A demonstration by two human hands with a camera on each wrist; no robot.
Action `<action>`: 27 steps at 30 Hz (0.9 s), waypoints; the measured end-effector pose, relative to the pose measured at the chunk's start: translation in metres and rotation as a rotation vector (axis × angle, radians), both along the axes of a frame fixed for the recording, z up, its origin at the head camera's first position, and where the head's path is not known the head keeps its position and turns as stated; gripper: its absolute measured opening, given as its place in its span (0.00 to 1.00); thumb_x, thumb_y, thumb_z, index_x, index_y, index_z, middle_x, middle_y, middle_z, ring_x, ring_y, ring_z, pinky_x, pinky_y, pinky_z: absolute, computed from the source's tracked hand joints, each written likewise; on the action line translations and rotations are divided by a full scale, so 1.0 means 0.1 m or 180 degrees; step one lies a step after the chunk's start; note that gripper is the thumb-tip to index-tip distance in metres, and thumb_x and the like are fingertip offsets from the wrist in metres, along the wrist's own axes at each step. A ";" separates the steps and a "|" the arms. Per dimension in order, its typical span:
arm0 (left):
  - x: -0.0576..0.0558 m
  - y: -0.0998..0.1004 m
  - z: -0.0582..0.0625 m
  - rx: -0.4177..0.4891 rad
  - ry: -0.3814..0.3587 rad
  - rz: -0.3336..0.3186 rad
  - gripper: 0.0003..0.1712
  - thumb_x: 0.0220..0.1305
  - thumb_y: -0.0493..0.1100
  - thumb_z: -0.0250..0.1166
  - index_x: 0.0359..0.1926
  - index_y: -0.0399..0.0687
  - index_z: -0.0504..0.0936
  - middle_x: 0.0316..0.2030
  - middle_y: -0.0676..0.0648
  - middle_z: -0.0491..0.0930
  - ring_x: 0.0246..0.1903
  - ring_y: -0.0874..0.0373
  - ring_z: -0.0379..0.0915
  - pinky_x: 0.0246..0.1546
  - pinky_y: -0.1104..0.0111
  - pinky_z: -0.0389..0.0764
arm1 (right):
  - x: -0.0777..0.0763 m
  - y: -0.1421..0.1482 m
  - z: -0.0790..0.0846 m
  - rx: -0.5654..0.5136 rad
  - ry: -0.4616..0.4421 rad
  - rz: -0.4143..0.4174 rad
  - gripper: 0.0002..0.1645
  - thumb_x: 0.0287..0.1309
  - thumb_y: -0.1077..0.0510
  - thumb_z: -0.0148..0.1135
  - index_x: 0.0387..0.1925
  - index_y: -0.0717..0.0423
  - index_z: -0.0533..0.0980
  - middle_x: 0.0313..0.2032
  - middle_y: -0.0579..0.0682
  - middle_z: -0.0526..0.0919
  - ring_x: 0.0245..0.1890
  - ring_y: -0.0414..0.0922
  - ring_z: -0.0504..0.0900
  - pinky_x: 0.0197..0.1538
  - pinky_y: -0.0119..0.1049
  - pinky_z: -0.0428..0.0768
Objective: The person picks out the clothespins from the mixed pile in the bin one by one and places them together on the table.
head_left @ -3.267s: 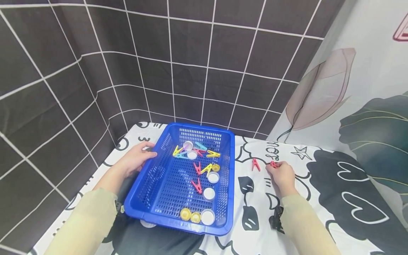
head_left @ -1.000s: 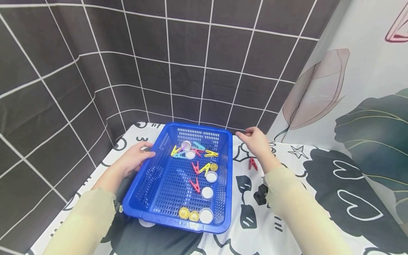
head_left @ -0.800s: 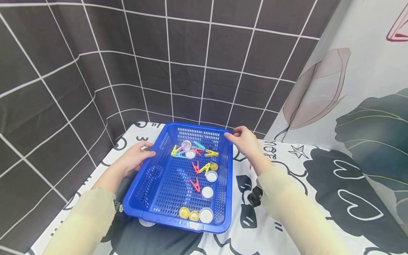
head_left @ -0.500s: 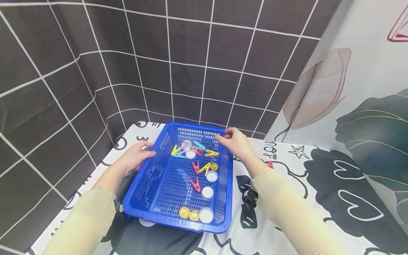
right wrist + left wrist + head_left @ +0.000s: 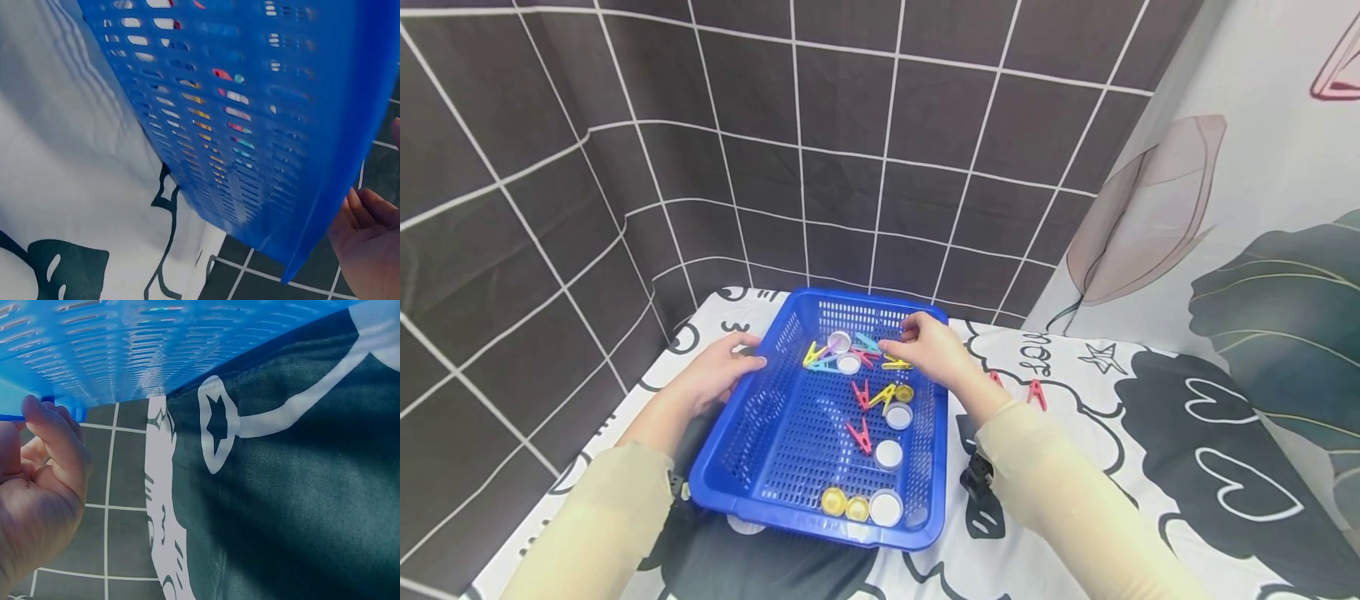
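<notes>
A blue plastic basket point(image 5: 820, 533) stands on the patterned cloth. My left hand point(image 5: 718, 371) grips its left rim; the left wrist view shows bent fingers point(image 5: 59, 434) by the blue edge. My right hand point(image 5: 928, 346) reaches over the right wall into the back right corner, thumb and fingers apart, with nothing seen between them. Just below its thumb lies a yellow clothespin point(image 5: 895, 363), partly covered, and beside the thumb tip a light blue clothespin point(image 5: 867, 342). A red clothespin point(image 5: 865, 357) lies close by. In the right wrist view, the basket wall hides the fingertips.
Also in the basket are more clothespins, white caps point(image 5: 888, 454) and yellow caps point(image 5: 833, 501). Right of the basket, two red clothespins lie on the cloth: one point(image 5: 1036, 393) in plain sight, another point(image 5: 995, 377) partly behind my forearm. A dark tiled-pattern curtain point(image 5: 850, 167) hangs behind.
My right hand left a red clothespin on the cloth at the right, then moved left over the rim and down into the basket. The left hand has stayed on the rim.
</notes>
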State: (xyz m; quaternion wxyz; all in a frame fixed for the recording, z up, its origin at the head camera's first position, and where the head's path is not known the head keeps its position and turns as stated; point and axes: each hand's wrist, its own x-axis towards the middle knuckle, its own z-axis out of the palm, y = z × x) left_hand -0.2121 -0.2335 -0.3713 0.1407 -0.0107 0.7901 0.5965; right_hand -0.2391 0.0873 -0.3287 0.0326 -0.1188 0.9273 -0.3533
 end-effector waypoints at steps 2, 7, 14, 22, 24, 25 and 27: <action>0.00 0.00 0.00 0.0006 -0.0003 0.0001 0.31 0.65 0.40 0.56 0.65 0.40 0.56 0.45 0.34 0.76 0.31 0.49 0.81 0.31 0.54 0.83 | 0.01 -0.04 -0.01 0.0047 -0.0021 0.0074 0.38 0.51 0.41 0.66 0.54 0.64 0.71 0.46 0.56 0.80 0.47 0.51 0.78 0.52 0.45 0.77; 0.00 -0.01 0.00 -0.0021 0.0010 0.0002 0.30 0.65 0.41 0.56 0.65 0.40 0.57 0.45 0.34 0.77 0.31 0.50 0.81 0.30 0.55 0.83 | 0.05 -0.11 -0.04 0.0161 -0.0083 0.0224 0.37 0.49 0.41 0.68 0.52 0.64 0.72 0.44 0.56 0.81 0.44 0.50 0.80 0.49 0.44 0.79; 0.00 -0.01 0.00 -0.0024 0.0004 0.0011 0.30 0.65 0.41 0.56 0.65 0.41 0.57 0.46 0.33 0.76 0.32 0.50 0.81 0.31 0.55 0.83 | 0.09 -0.20 -0.12 0.0361 -0.0167 0.0402 0.36 0.49 0.42 0.69 0.50 0.64 0.73 0.39 0.52 0.80 0.37 0.45 0.78 0.43 0.39 0.80; 0.00 -0.01 0.00 -0.0035 0.0010 0.0023 0.30 0.65 0.41 0.56 0.65 0.41 0.57 0.47 0.33 0.76 0.32 0.50 0.81 0.31 0.55 0.83 | 0.12 -0.28 -0.23 0.0592 -0.0034 0.0650 0.33 0.47 0.42 0.70 0.44 0.65 0.74 0.29 0.49 0.78 0.28 0.44 0.75 0.33 0.36 0.76; 0.00 -0.01 -0.01 -0.0041 0.0008 0.0031 0.30 0.65 0.41 0.56 0.65 0.41 0.57 0.47 0.32 0.75 0.32 0.50 0.81 0.31 0.55 0.83 | 0.13 -0.31 -0.26 0.0631 -0.0021 0.0741 0.33 0.47 0.42 0.70 0.43 0.65 0.74 0.28 0.48 0.77 0.27 0.44 0.75 0.33 0.36 0.76; 0.00 -0.01 -0.01 -0.0041 0.0005 0.0035 0.30 0.65 0.41 0.56 0.65 0.41 0.58 0.48 0.32 0.75 0.32 0.50 0.81 0.31 0.55 0.83 | 0.12 -0.33 -0.29 0.0641 -0.0018 0.0799 0.32 0.47 0.43 0.70 0.42 0.65 0.74 0.27 0.48 0.77 0.27 0.44 0.74 0.33 0.36 0.76; -0.01 -0.01 -0.01 -0.0040 0.0000 0.0038 0.30 0.65 0.41 0.57 0.65 0.41 0.58 0.48 0.33 0.75 0.32 0.50 0.81 0.31 0.55 0.83 | 0.13 -0.35 -0.34 0.0677 -0.0038 0.0884 0.32 0.47 0.43 0.70 0.42 0.66 0.75 0.25 0.48 0.77 0.26 0.43 0.74 0.33 0.36 0.77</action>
